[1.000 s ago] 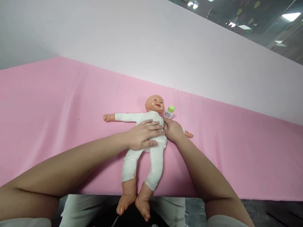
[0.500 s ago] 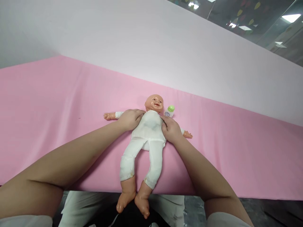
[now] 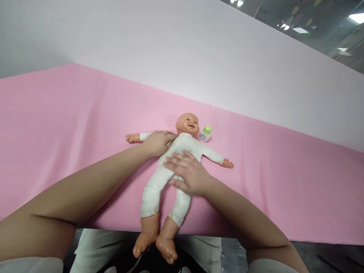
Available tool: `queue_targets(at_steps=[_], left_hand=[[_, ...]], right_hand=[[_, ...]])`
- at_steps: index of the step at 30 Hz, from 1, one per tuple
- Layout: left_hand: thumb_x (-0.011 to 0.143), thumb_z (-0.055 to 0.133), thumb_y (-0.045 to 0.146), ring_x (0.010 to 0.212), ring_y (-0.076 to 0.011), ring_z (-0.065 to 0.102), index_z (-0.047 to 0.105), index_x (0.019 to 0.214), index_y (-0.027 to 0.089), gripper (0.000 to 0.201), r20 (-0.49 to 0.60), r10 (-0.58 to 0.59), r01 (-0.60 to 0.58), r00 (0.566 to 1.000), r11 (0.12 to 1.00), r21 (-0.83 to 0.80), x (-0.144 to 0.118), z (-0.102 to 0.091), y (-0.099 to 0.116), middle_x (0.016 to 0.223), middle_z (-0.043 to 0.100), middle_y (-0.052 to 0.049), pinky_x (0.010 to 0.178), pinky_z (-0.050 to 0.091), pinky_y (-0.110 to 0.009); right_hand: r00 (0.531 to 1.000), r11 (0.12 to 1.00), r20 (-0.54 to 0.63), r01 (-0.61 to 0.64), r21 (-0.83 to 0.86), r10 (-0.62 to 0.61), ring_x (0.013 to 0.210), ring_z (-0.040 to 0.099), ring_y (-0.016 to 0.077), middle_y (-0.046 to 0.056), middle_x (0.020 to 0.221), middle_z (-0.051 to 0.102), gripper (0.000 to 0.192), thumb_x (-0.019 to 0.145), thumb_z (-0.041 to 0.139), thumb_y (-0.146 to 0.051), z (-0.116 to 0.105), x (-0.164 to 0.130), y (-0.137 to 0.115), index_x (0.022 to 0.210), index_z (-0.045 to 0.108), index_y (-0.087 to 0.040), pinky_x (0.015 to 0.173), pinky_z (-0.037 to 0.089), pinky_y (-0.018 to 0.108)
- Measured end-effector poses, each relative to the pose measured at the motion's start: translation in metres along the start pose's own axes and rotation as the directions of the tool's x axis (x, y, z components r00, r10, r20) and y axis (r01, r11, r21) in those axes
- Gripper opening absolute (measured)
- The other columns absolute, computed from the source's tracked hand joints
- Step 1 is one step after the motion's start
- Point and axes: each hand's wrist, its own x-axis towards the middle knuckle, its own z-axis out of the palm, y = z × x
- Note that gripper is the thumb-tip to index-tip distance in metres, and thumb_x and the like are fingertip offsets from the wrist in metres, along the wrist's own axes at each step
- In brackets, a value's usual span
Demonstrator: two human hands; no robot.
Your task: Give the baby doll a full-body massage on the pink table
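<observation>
While the doll lies face-up on the pink worktop, I've got both hands on its torso. Doll wears a white bodysuit, head at the far end, bare feet hanging off the near edge over my lap. Long axis runs near-to-far, tilted a bit: head sits right of the feet. Arms spread out sideways, one small fist pointing left, the other pointing right.

My left hand rests on the doll's shoulder on the left side, fingers curled loosely over the cloth toward the neck; not a real pinch that I can tell, more a cupped press. My right hand lies flat and open on the belly, fingers spread and pointing left across the body, palm down, gripping nothing. So right hand is nearer to me and lower on the trunk, left hand farther up by the shoulder. Both forearms come in from the near side, crossing over the worktop edge, and the doll lies straight ahead between them.

Just right of the doll's head stands a small white bottle with a green cap, close to the head, apart from both hands. Behind the worktop a plain pale wall rises, and at top right there's a glass partition with ceiling lights reflected. My light trousers show below the near edge.
</observation>
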Motion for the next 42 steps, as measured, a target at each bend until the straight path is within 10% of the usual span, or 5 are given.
queue_targets(at_steps=[11, 21, 26, 35, 42], left_hand=[[0.106, 0.034, 0.034, 0.128, -0.0285, 0.071, 0.069, 0.145, 0.028, 0.052, -0.033, -0.078, 0.08, 0.996, 0.996, 0.05, -0.002, 0.001, 0.002, 0.143, 0.074, -0.005, 0.111, 0.051, -0.046], [0.105, 0.037, 0.039, 0.128, -0.0349, 0.068, 0.068, 0.139, 0.024, 0.048, -0.058, -0.114, 0.126, 0.992, 0.945, 0.301, -0.042, -0.007, -0.015, 0.132, 0.076, -0.015, 0.121, 0.034, -0.057], [0.102, 0.044, 0.053, 0.138, -0.0395, 0.059, 0.065, 0.148, 0.029, 0.056, -0.083, -0.214, 0.229, 0.973, 0.938, 0.26, -0.06, -0.023, -0.042, 0.142, 0.071, -0.016, 0.126, 0.026, -0.062], [0.081, 0.069, 0.074, 0.135, -0.0434, 0.059, 0.074, 0.128, 0.027, 0.067, -0.033, -0.563, 0.563, 0.826, 0.826, -0.005, -0.062, -0.042, -0.101, 0.139, 0.07, -0.017, 0.105, 0.049, -0.048], [0.068, 0.089, 0.052, 0.103, -0.032, 0.072, 0.076, 0.117, 0.027, 0.056, -0.193, -0.639, 0.569, 0.745, 0.759, -0.315, -0.063, -0.051, -0.093, 0.112, 0.079, -0.007, 0.092, 0.055, -0.04]], right_hand=[[0.823, 0.854, -0.266, -0.521, 0.001, 0.502, 0.157, 0.048, 0.0306, 0.016, 0.167, 0.053, 0.064, 0.111, 0.042, -0.049, 0.004, 0.001, 0.069, 0.163, 0.049, -0.013, 0.131, 0.037, 0.049], [0.656, 0.567, -0.187, -0.737, -0.368, 0.731, 0.131, 0.065, 0.0391, 0.023, 0.143, 0.07, 0.061, 0.112, 0.036, -0.046, -0.004, -0.051, 0.08, 0.159, 0.051, -0.01, 0.121, 0.035, 0.06], [0.627, 0.57, -0.165, -0.769, -0.289, 0.762, 0.136, 0.061, 0.041, 0.02, 0.146, 0.069, 0.064, 0.106, 0.049, -0.063, -0.024, -0.08, 0.097, 0.151, 0.06, -0.02, 0.12, 0.033, 0.067], [0.528, 0.526, -0.066, -0.849, -0.041, 0.847, 0.102, 0.069, 0.0297, 0.009, 0.114, 0.078, 0.036, 0.092, 0.07, -0.053, -0.063, -0.116, 0.121, 0.116, 0.076, -0.026, 0.09, 0.049, 0.043], [0.485, 0.502, -0.195, -0.864, 0.048, 0.853, 0.076, 0.06, 0.0223, 0.003, 0.082, 0.07, 0.042, 0.068, 0.091, -0.06, -0.065, -0.122, 0.136, 0.085, 0.075, -0.025, 0.066, 0.04, 0.034]])
